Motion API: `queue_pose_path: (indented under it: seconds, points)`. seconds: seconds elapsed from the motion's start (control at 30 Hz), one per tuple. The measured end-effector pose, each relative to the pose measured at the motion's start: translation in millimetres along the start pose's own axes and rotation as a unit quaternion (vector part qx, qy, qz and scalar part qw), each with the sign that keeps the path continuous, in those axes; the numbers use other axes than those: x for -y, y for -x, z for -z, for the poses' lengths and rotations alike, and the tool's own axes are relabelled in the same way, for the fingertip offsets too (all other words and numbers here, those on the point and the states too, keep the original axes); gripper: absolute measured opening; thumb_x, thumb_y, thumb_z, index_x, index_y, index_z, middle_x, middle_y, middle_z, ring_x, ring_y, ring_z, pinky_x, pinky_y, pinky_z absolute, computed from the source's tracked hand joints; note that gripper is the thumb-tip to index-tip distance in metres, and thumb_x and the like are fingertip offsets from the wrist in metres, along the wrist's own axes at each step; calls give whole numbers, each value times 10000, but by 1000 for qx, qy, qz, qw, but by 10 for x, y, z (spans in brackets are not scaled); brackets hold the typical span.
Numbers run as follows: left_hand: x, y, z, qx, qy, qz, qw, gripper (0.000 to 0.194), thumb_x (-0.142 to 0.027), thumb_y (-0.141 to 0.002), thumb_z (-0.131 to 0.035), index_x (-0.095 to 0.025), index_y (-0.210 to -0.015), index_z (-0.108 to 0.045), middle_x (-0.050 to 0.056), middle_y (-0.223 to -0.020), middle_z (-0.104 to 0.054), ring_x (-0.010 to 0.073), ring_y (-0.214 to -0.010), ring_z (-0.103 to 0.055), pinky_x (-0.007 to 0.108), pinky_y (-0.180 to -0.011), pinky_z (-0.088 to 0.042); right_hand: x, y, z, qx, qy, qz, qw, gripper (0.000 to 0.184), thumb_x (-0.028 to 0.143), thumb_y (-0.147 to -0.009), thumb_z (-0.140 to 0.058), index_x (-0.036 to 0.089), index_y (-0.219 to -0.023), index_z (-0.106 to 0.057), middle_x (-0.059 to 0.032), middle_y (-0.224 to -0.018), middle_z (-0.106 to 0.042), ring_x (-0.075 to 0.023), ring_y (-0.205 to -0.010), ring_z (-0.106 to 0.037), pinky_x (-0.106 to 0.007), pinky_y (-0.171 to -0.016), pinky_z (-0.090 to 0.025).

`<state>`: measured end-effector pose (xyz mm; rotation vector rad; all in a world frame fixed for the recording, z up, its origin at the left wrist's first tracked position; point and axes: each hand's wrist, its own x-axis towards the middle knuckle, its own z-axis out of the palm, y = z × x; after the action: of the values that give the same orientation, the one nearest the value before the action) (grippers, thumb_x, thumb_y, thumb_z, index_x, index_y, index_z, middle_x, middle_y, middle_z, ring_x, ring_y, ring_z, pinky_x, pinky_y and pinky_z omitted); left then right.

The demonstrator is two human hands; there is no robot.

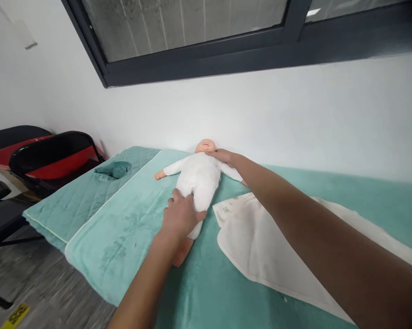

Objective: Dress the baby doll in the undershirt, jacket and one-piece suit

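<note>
A baby doll (199, 171) in a white bodysuit lies on its back on a green padded mat (140, 214), its head toward the wall and its arms spread. My left hand (180, 212) grips the doll's legs from above, the thumb across one leg and the fingers around the other. At the doll's neck and shoulder rests my right hand (222, 156), its fingers stretched out; its fingertips touch the doll just below the chin. One bare foot shows beneath my left wrist. Beside the doll, partly under my right forearm, lies a white cloth garment (257, 242) with small printed marks.
A white wall (295, 119) with a dark-framed window (199, 68) rises behind the mat. On the left, a folded quilted section (86, 196) holds a crumpled green piece (113, 170). Black and red chairs (55, 157) stand beyond, over a grey floor with a yellow marker (16, 316).
</note>
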<state>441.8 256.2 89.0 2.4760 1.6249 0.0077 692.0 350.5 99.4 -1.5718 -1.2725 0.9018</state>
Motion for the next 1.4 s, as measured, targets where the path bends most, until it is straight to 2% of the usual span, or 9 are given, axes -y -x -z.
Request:
queue_pose_path:
  seconds: [0.2, 0.33, 0.47, 0.67, 0.83, 1.03, 1.2, 1.3, 1.4]
  points:
    - [-441, 441, 123, -60, 56, -48, 995, 382, -461, -817, -570, -205, -1092, -640, 159, -1295, -392, 334, -1006, -597, 427, -794, -497, 228, 467, 576, -33, -17, -28, 999, 557, 547, -728, -759, 118, -1069, -661, -177, -1144, -705, -273, -1032, -666, -348, -855, -560]
    - [-760, 786, -12, -93, 99, -85, 987, 398, -391, -851, -565, -238, -1217, -594, 145, -1456, -272, 311, -1044, -599, 425, -837, -495, 375, 966, 960, -108, 8, -53, 993, 692, 586, -675, -788, 103, -1142, -624, -201, -1221, -660, -274, -1031, -671, -330, -817, -586]
    - [-1045, 1161, -108, -88, 128, -129, 979, 446, -407, -863, -587, -259, -1283, -559, 123, -1528, -198, 322, -1138, -568, 434, -903, -485, 433, 1491, 1244, -148, 54, -49, 986, 643, 546, -699, -790, 114, -1148, -632, -198, -1206, -667, -284, -1035, -668, -351, -842, -579]
    - [-1445, 1785, -112, -93, 128, -168, 973, 399, -412, -883, -559, -256, -1250, -576, 110, -1546, -212, 341, -1168, -545, 473, -936, -474, 293, 2211, 1595, -123, 115, -94, 981, 741, 706, -666, -715, 151, -1152, -648, -171, -1227, -670, -314, -1083, -652, -408, -894, -559]
    - [-1697, 2133, -264, -58, 135, -200, 969, 406, -425, -864, -570, -271, -1239, -591, 103, -1558, -229, 366, -1147, -538, 508, -922, -474, 0, 2715, 1752, -94, 102, -124, 982, 729, 719, -659, -707, 166, -1132, -679, -180, -1214, -678, -354, -1066, -655, -462, -907, -547]
    - [-1810, 2246, -510, -28, 123, -221, 967, 398, -373, -865, -555, -259, -1245, -585, 121, -1542, -273, 386, -1128, -536, 524, -881, -487, -376, 2900, 1756, -144, 107, -174, 968, 986, 734, -627, -712, 142, -1384, -495, -224, -1436, -505, -381, -1246, -551, -489, -991, -500]
    - [-1799, 2221, -612, -31, 123, -223, 967, 426, -379, -895, -528, -239, -1297, -547, 135, -1548, -264, 387, -1204, -499, 529, -936, -476, -543, 2837, 1693, -123, 116, -182, 969, 1147, 750, -606, -710, 160, -1509, -319, -190, -1577, -303, -366, -1379, -417, -496, -1113, -390]
    - [-1731, 2176, -695, -39, 153, -236, 959, 433, -386, -889, -557, -251, -1300, -551, 128, -1547, -267, 386, -1253, -472, 533, -974, -464, -567, 2801, 1696, -109, 127, -181, 969, 1137, 759, -616, -694, 172, -1513, -313, -176, -1576, -315, -352, -1371, -434, -470, -1112, -400]
    - [-1588, 2036, -812, -70, 248, -263, 930, 337, -359, -909, -547, -273, -1231, -596, 88, -1515, -323, 312, -1287, -472, 471, -1045, -441, -531, 2796, 1721, -113, 143, -186, 966, 1072, 726, -626, -715, 168, -1474, -372, -200, -1526, -393, -380, -1341, -456, -464, -1059, -444]
